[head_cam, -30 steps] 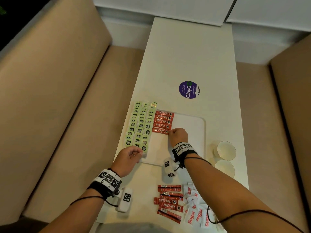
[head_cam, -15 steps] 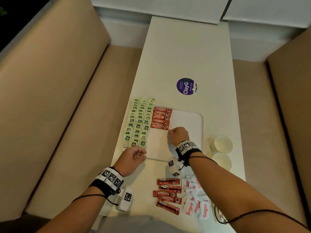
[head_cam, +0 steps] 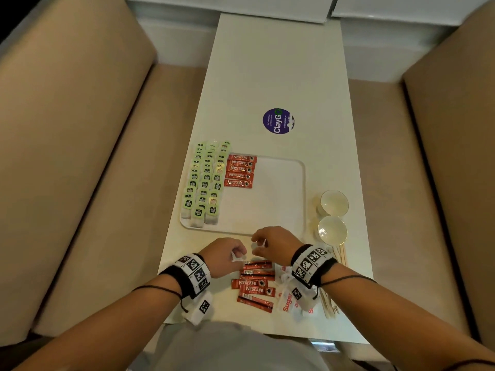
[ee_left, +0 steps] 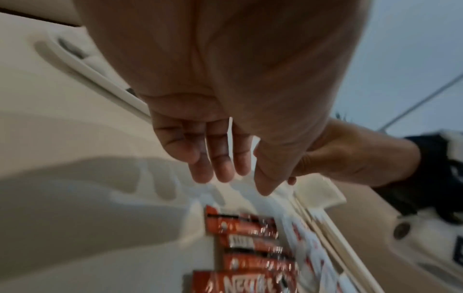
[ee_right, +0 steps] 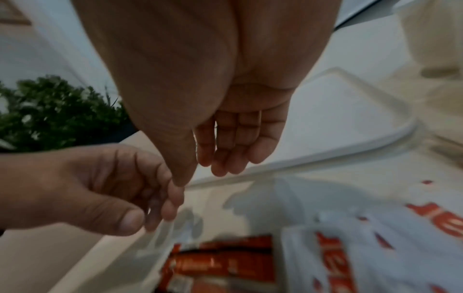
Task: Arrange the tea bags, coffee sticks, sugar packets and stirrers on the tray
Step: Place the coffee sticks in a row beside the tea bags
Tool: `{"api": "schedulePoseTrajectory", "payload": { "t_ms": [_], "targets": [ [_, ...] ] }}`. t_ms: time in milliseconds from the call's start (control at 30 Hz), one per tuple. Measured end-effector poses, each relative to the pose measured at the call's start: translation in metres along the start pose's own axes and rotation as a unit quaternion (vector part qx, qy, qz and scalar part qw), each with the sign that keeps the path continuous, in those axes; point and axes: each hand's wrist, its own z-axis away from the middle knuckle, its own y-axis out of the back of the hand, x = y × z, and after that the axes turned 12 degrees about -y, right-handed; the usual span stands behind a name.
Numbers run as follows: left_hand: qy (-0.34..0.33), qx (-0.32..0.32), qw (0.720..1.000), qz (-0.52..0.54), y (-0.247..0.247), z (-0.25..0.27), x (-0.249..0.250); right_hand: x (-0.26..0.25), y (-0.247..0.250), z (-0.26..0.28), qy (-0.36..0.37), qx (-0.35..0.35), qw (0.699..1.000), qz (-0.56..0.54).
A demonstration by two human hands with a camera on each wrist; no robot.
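**Both hands over the loose coffee sticks**

The left hand (head_cam: 226, 257) and right hand (head_cam: 273, 241) hover with fingers loosely bent and slack, grasping nothing, just above the loose red foil coffee sticks (head_cam: 255, 285) lying near the table edge. My advice: pinch one stick by its ends and lay it flush under the red row (head_cam: 239, 171) on the white rounded plastic tray (head_cam: 281, 199), beside the green-tagged tea bags (head_cam: 205, 183). White paper sugar packets (head_cam: 288, 301) and thin wooden stirrers (head_cam: 341, 254) wait on the narrow white table (head_cam: 278, 70) between beige benches.
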Motion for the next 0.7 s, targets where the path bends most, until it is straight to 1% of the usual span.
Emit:
{"api": "schedulePoseTrajectory", "payload": {
  "t_ms": [67,133,233,333,433,533,700],
  "targets": [
    [-0.013,-0.023,0.997,-0.066,-0.007,-0.003,0.003,0.006,-0.007,0.006,0.009,-0.016,0.998,0.059],
    [-0.017,-0.042,0.994,-0.099,-0.014,-0.005,0.006,0.012,-0.017,0.009,0.014,-0.019,0.996,0.091],
    [-0.006,-0.048,0.993,-0.105,-0.024,-0.007,0.007,0.018,-0.034,0.012,0.017,0.002,0.992,0.127],
    [0.0,-0.053,0.992,-0.111,-0.033,-0.005,0.007,0.024,-0.051,0.015,0.047,0.033,0.983,0.172],
    [-0.009,-0.058,0.989,-0.136,-0.039,-0.002,0.006,0.028,-0.058,0.017,0.067,0.055,0.978,0.19],
    [-0.009,-0.05,0.985,-0.166,-0.038,-0.001,0.005,0.028,-0.059,0.017,0.079,0.063,0.974,0.203],
    [0.008,-0.033,0.983,-0.178,-0.034,0.002,0.0,0.028,-0.054,0.016,0.075,0.067,0.977,0.19]
  ]
}}
